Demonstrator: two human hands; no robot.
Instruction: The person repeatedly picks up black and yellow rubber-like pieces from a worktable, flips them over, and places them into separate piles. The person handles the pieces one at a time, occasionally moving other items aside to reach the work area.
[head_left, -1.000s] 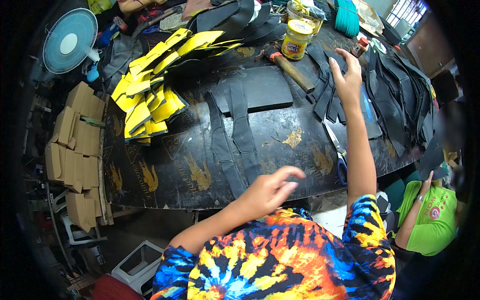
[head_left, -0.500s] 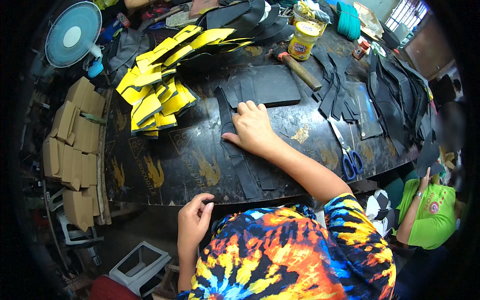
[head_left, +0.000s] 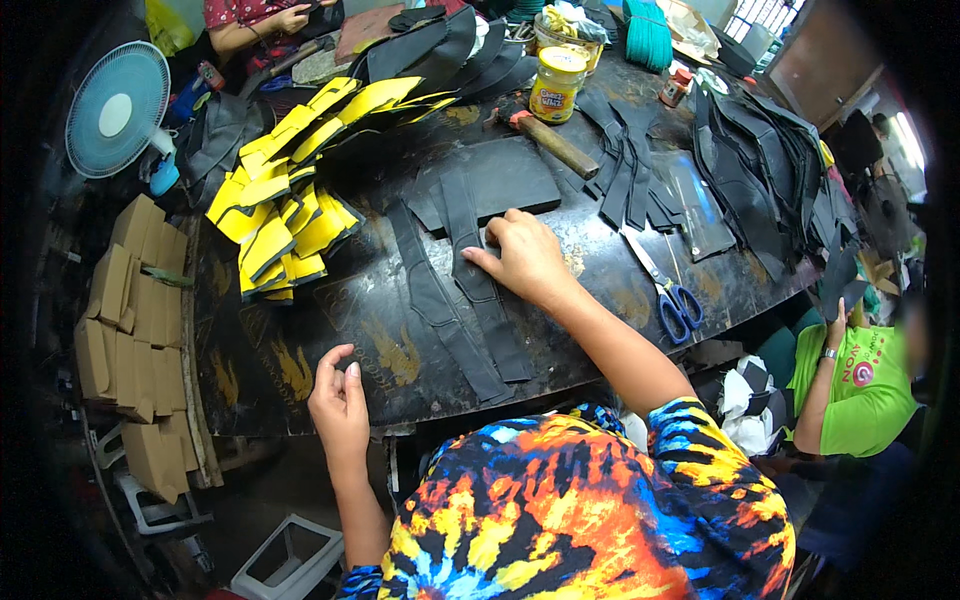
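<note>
Two long black leather-like pieces with curved edges lie side by side on the dark table, a left piece (head_left: 428, 300) and a right piece (head_left: 462, 225). The right one overlaps a flat black slab (head_left: 525, 180). My right hand (head_left: 527, 258) rests by the right piece, fingers bent and thumb stretched out at its edge; it grips nothing that I can see. Over the near left table edge is my left hand (head_left: 340, 400), its thumb and forefinger apart and nothing visible between them.
Yellow-faced black pieces (head_left: 270, 215) are heaped at left. A hammer (head_left: 555, 145), a yellow-lidded tub (head_left: 558, 85), blue-handled scissors (head_left: 675, 300) and stacked black pieces (head_left: 750, 190) lie to the right. Cardboard pieces (head_left: 140, 320) stand left of the table. A person in green (head_left: 855, 390) sits at right.
The two black pieces, overlapping before, now lie spread apart. My left hand has moved left and forward, its fingers more open. My right hand has slid off to the right side. The view has shifted.
</note>
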